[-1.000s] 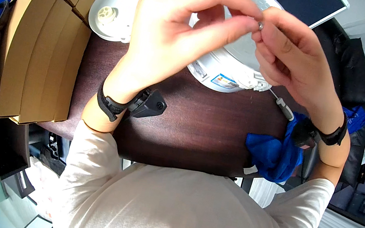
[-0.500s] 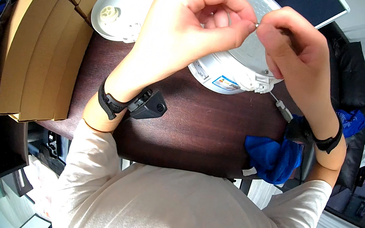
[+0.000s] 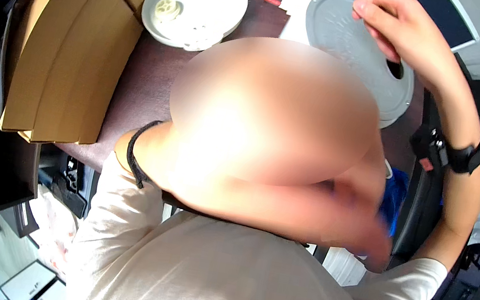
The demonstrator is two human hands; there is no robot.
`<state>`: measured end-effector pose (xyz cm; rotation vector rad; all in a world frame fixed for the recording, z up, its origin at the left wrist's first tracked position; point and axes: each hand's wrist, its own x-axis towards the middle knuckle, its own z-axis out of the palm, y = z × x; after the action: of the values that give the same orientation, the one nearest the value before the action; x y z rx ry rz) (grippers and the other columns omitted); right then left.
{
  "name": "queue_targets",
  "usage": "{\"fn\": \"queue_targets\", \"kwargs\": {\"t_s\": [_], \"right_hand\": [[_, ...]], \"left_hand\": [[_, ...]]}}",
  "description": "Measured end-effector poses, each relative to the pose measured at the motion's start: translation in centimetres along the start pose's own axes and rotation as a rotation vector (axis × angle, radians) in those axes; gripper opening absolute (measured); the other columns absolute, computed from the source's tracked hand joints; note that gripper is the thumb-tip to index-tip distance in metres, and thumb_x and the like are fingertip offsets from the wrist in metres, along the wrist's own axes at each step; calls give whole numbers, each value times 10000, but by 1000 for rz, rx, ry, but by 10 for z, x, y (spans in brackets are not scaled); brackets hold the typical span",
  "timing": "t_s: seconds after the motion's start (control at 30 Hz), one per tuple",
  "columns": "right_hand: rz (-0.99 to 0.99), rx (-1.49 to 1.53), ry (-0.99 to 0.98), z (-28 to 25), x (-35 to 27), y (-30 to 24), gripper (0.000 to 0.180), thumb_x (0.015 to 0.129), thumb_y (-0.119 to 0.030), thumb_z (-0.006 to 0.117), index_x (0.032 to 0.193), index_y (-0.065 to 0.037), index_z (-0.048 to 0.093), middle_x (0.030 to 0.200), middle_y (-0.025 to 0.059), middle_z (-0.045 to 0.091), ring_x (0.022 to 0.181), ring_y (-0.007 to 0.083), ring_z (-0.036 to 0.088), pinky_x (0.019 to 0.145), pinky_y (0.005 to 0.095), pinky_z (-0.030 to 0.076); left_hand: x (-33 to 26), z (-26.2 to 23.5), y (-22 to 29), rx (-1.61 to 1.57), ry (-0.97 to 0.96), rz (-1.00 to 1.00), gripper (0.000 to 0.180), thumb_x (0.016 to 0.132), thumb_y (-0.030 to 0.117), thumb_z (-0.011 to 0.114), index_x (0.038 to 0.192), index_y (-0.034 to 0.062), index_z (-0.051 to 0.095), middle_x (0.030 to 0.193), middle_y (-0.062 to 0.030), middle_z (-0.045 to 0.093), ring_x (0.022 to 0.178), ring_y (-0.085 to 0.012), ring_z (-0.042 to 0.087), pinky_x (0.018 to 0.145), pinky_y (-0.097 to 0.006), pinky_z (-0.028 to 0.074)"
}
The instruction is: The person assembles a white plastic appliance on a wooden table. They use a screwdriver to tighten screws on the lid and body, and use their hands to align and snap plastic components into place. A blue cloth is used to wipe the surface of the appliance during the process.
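Observation:
My left hand is stretched across the near middle toward the right, large and close. It is smeared by motion, so I cannot tell what its fingers do; a smooth blurred patch covers much of it. Farther back at the right, my right hand is above a round grey lid-like disc. Its fingers are curled, with thumb and forefinger close together; anything small between them cannot be made out. A dark oval patch shows on the disc below that hand. Left of the disc sits a shallow white round dish-like part carrying a cream wheel-shaped piece.
Tall cardboard boxes line the left of the dark brown table. A small red item lies at the back. The blue cloth at the right is partly hidden by my left hand. A dark panel with a white frame stands behind.
My hands, fingertips together before, are now apart. The left has swung nearer and to the right; the right has moved slightly up and right. The view has shifted, too.

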<state>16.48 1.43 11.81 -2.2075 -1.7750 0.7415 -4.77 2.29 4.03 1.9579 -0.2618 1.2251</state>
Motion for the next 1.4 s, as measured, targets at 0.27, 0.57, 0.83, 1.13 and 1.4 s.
{"fn": "queue_targets", "kwargs": {"t_s": [0.27, 0.57, 0.83, 1.13, 1.4], "right_hand": [[-166, 219, -87, 25, 68, 45, 320, 1050, -334, 555, 947, -46, 651, 621, -74, 439, 472, 16, 381, 474, 173, 278], [-180, 93, -30, 29, 73, 43, 375, 998, -404, 607, 831, -68, 621, 536, -65, 417, 446, 23, 368, 460, 210, 268], [-206, 63, -56, 28, 78, 50, 281, 1010, -318, 587, 840, -97, 622, 571, -73, 437, 467, 18, 364, 453, 211, 260], [-333, -89, -47, 28, 78, 43, 258, 1035, -247, 524, 839, -83, 566, 647, -60, 443, 587, 38, 396, 525, 236, 332], [-335, -165, 0, 26, 78, 45, 319, 1038, -283, 535, 829, -50, 596, 662, -18, 508, 588, 76, 458, 544, 262, 402]], "left_hand": [[-6, 8, 18, -192, 13, 138, 316, 659, 292, 834, 693, 115, 574, 710, -2, 520, 512, -197, 535, 432, -319, 425], [1, 5, 22, -199, -5, 14, 348, 562, 286, 780, 571, 115, 477, 610, 4, 449, 502, -196, 524, 417, -319, 392], [0, 2, 16, 25, -20, 197, 349, 570, 291, 736, 524, 106, 443, 571, -1, 447, 504, -204, 528, 424, -327, 391], [-1, 0, 16, 114, -104, 158, 306, 594, 279, 704, 511, 89, 479, 556, -25, 483, 511, -224, 546, 439, -345, 402], [1, 0, 16, 182, -241, 103, 276, 679, 305, 695, 557, 91, 572, 562, -43, 528, 544, -252, 574, 481, -360, 428]]}}
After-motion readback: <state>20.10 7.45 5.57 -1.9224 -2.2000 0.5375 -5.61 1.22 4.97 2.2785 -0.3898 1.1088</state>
